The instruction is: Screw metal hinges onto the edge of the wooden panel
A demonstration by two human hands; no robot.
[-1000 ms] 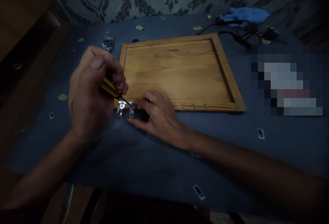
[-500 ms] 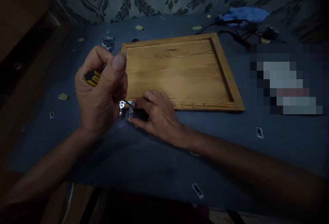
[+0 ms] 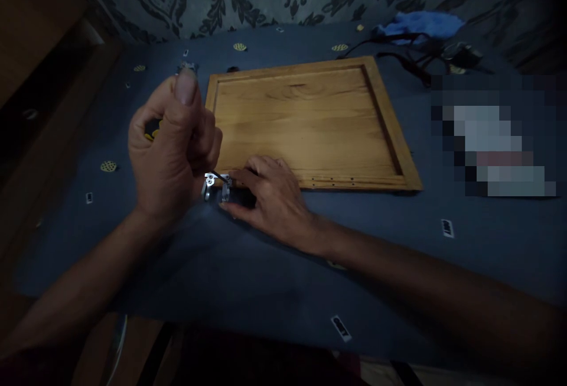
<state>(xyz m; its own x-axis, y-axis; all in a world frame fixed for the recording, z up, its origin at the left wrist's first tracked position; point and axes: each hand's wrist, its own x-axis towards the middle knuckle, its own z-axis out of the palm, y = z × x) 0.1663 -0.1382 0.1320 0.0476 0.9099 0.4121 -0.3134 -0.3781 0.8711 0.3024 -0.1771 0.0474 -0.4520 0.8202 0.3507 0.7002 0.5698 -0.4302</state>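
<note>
A framed wooden cabinet door lies flat, with a metal hinge at the left end of its near edge. My left hand is closed round a screwdriver with a black and yellow handle. The handle is mostly hidden by my fingers, and the shaft slants down to a screw on the hinge. My right hand holds the hinge against the door, index finger on top and thumb at the near side below. Its other fingers rest bent on the wood.
A second metal hinge lies behind my left hand, partly hidden. At the back right are dark straps and a blue cloth. A pixelated patch covers something on the right. The blue patterned cloth covers the table, with a patterned wall behind.
My left hand has rotated on the screwdriver, its thumb swinging left and upward; less of the yellow handle shows. My right hand and the door stay put.
</note>
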